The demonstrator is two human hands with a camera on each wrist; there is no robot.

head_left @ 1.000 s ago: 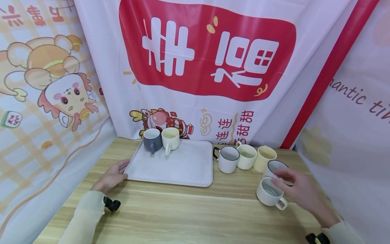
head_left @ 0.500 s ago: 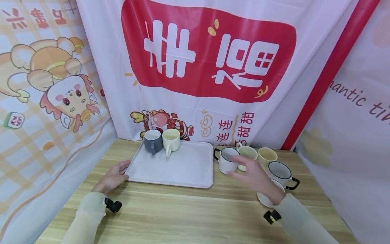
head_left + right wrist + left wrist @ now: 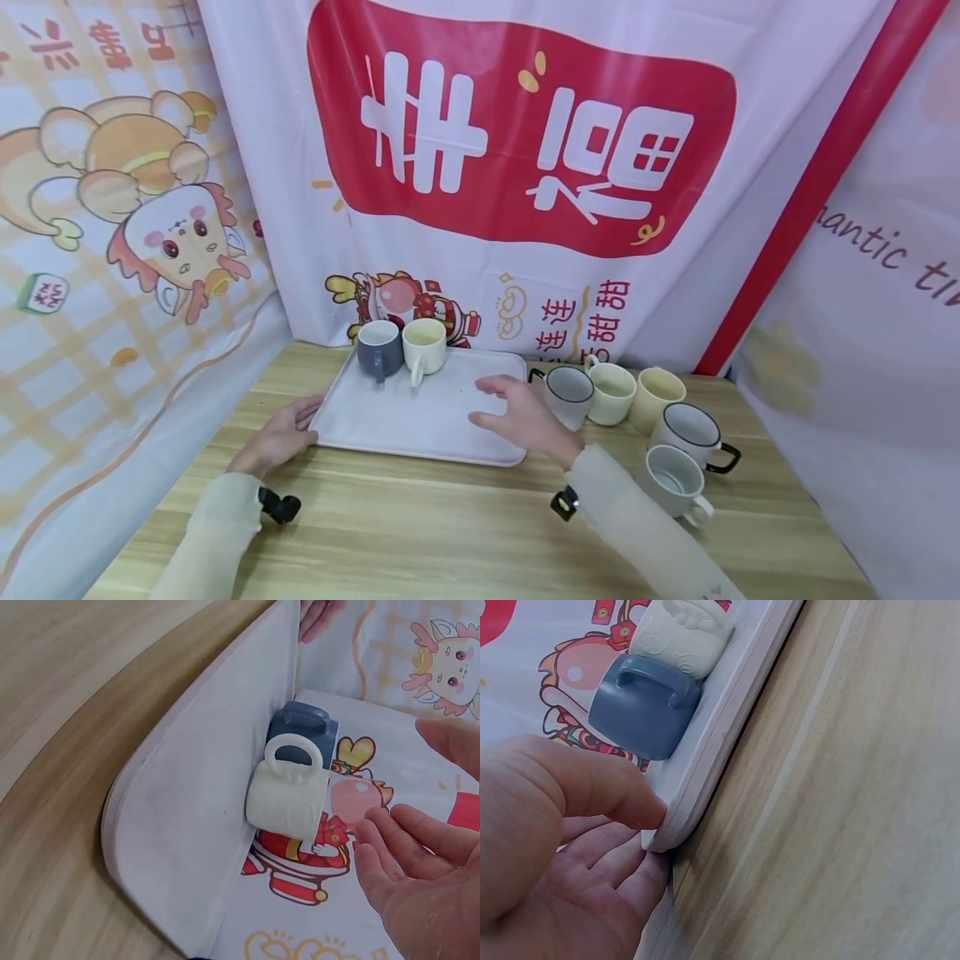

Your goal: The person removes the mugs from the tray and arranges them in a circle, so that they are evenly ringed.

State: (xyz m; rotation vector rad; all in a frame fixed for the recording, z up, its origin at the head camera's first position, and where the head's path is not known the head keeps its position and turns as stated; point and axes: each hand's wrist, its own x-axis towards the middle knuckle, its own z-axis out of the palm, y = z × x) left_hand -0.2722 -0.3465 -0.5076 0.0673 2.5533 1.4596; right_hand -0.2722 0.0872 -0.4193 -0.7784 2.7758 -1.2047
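A white rectangular tray (image 3: 420, 408) lies on the wooden table. My left hand (image 3: 279, 435) grips its front left corner; in the left wrist view the thumb (image 3: 634, 791) is against the rim and the fingers lie at the outer side. At the tray's back left stand a dark blue-grey mug (image 3: 379, 350) and a cream mug (image 3: 424, 348), side by side with handles toward me. Above the tray's right part is my right hand (image 3: 525, 417), fingers spread, holding nothing. Behind its wrist stands a white mug with a black rim (image 3: 567, 393), partly covered.
Right of the tray stand a pale green mug (image 3: 611, 393), a yellow mug (image 3: 657, 398), a white mug with black rim and handle (image 3: 692, 433), and a grey-white mug (image 3: 673, 482) partly behind my sleeve. Printed curtains (image 3: 517, 283) hang along the table's back and sides.
My right hand has moved left, away from the mugs at the right, past the black-rimmed mug and over the tray, still empty. My left hand stays at the tray corner.
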